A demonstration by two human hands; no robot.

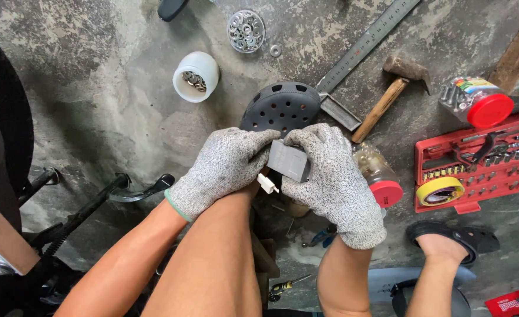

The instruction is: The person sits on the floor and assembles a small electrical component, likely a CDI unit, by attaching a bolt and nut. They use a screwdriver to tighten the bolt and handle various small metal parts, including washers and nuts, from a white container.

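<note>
Rough, stained concrete floor [112, 117] lay under everything. Both gloved hands met over it: the left hand [221, 170] and right hand [333, 176] were closed on a small grey block [289, 159], fingertips pinching it from either side, with a white plug [267, 184] hanging just below the thumbs. That plug looked loosely seated; thick gloves dull the feel, so I judged it could slip free and drop among the clutter beneath the wrists. Just beyond the fingertips sat a dark clog [280, 105], and beside the right knuckles a jar with a red lid [380, 176], close enough that a jerk of that hand might tip it. Farther past the fingers lay a hammer [388, 97], a steel ruler [368, 41], a white cup [196, 76] and a pile of washers [246, 30]. Well out from the right hand stood a red tool case [488, 158] with yellow tape [438, 189] on it, and a second jar [476, 101].
</note>
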